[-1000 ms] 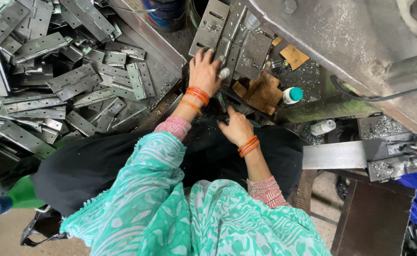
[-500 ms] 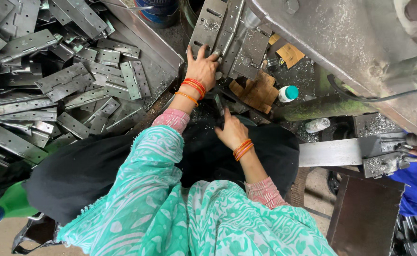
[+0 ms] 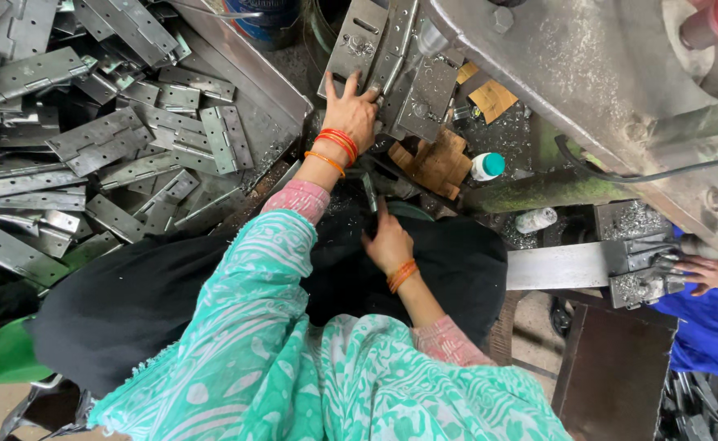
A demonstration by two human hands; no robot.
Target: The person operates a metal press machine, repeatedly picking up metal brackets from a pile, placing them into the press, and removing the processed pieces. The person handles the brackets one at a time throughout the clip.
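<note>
Two bare hands work over a dark cloth (image 3: 212,302) across the lap: the left hand (image 3: 351,114) reaches up with fingers spread and pressed flat on a grey metal hinge plate (image 3: 357,49) leaning below the machine (image 3: 587,73); the right hand (image 3: 387,241) rests low on the cloth, fingers loosely together, and whether it pinches the thin metal piece (image 3: 370,193) at its fingertips I cannot tell. Left of the arms, a metal tray (image 3: 269,86) holds a loose heap of hinges (image 3: 106,155); a blue bucket (image 3: 265,20) stands above it, its contents hidden; a small white bottle with a teal cap (image 3: 486,166) lies near wooden blocks (image 3: 434,159).
</note>
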